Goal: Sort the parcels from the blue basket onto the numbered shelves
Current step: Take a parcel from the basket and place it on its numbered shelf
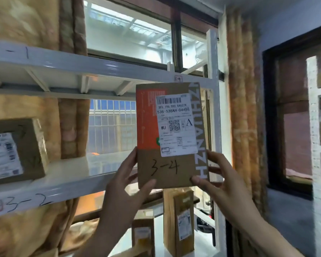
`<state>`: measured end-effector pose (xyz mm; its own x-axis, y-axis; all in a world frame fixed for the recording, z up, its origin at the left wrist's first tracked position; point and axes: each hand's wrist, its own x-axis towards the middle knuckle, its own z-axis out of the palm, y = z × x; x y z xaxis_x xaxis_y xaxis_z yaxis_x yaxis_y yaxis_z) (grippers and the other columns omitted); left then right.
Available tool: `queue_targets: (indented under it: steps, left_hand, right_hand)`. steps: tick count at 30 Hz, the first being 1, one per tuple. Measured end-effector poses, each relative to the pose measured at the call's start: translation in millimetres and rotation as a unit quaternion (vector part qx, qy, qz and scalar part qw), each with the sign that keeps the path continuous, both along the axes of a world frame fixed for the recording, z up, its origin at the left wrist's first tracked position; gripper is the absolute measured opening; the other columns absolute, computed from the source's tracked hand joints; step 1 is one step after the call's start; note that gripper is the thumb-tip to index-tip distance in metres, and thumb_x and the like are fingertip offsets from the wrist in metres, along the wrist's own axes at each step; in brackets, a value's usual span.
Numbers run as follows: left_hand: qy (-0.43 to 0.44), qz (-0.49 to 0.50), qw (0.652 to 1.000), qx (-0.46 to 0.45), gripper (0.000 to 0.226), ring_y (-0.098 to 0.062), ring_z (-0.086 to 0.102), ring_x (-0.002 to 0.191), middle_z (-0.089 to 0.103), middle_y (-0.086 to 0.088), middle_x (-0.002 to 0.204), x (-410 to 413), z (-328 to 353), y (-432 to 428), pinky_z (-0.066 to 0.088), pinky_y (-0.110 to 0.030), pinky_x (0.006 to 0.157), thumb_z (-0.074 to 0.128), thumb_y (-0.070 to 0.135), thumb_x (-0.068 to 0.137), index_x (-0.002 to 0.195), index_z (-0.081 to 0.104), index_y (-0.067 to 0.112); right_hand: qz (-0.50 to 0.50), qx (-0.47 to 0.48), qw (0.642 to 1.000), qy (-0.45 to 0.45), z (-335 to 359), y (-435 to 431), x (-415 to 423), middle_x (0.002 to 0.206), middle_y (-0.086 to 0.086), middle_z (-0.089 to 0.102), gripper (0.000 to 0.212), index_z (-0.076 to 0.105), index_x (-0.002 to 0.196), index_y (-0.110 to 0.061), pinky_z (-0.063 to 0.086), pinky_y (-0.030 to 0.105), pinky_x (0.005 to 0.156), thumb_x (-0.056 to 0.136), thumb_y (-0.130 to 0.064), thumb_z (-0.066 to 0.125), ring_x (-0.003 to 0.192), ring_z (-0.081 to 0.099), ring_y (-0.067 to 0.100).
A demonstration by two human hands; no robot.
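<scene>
From the head camera, a flat brown parcel [171, 134] is held up in the middle of the picture, standing tall with its front turned to the person. The left hand [124, 182] pinches its lower left corner, thumb on the front and fingers behind. The right hand [220, 182] pinches the lower right corner the same way. Both hands hold only the bottom, so I think they are keeping out of the way of the writing. The white label [176, 125] and the hand-written "3-4" [164, 168] can both be read. That number likely tells which shelf the parcel belongs on, and I think the person is reading it now. At the upper left, a white shelf [63, 64] has "3-1" written on its edge. Below it, at the left, another shelf [67, 188] has "3-2" on its edge. A brown box [17, 151] leans on that shelf with its label facing out, likely so it can be found again. Under the hands, near the bottom middle, two more brown boxes [180, 219] stand upright on a lower shelf. I cannot see any shelf marked 3-4, so the right spot may be lower down. The blue basket is not in the picture. Behind the shelves there is a window [128, 34] with tan curtains [243, 108] beside it.
</scene>
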<state>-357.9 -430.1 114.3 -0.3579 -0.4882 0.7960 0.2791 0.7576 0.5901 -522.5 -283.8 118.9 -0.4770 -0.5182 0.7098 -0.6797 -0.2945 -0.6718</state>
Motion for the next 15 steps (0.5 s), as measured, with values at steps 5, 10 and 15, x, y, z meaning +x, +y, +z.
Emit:
queue_targets:
  steps: [5, 10, 15]
  left_hand:
    - [-0.002, 0.045, 0.998, -0.043, 0.079, 0.019, 0.047, 0.114, 0.046, 0.05, 0.118, -40, 23, -44, 0.043, -0.021, 0.101, 0.073, 0.013, 0.079, 0.135, 0.03, 0.05]
    - [-0.068, 0.114, 0.98, -0.147, 0.116, -0.001, 0.028, 0.136, 0.013, 0.021, 0.154, -91, 35, -63, 0.027, -0.023, 0.105, 0.072, 0.023, 0.08, 0.136, -0.028, 0.043]
    - [-0.099, 0.161, 0.96, -0.207, 0.117, -0.018, 0.043, 0.134, 0.01, 0.006, 0.16, -125, 44, -109, 0.041, -0.035, 0.105, 0.071, 0.012, 0.081, 0.137, -0.028, 0.038]
  right_hand:
    - [-0.028, -0.02, 0.998, 0.047, 25, -48, -27, 0.106, -0.034, 0.052, 0.058, 0.041, 0.129, -0.035, 0.05, 0.006, 0.067, 0.083, -0.017, 0.07, 0.093, 0.056, -0.015]
    - [-0.048, -0.038, 0.996, 0.068, 29, -103, -56, 0.118, -0.028, 0.052, 0.082, 0.014, 0.144, -0.044, 0.05, 0.04, 0.1, 0.089, -0.005, 0.061, 0.107, 0.057, -0.003]
    - [-0.071, -0.005, 0.985, 0.157, 35, -137, -101, 0.143, -0.01, 0.043, 0.093, 0.003, 0.145, -0.046, 0.051, 0.025, 0.094, 0.089, 0.0, 0.06, 0.121, 0.053, 0.005]
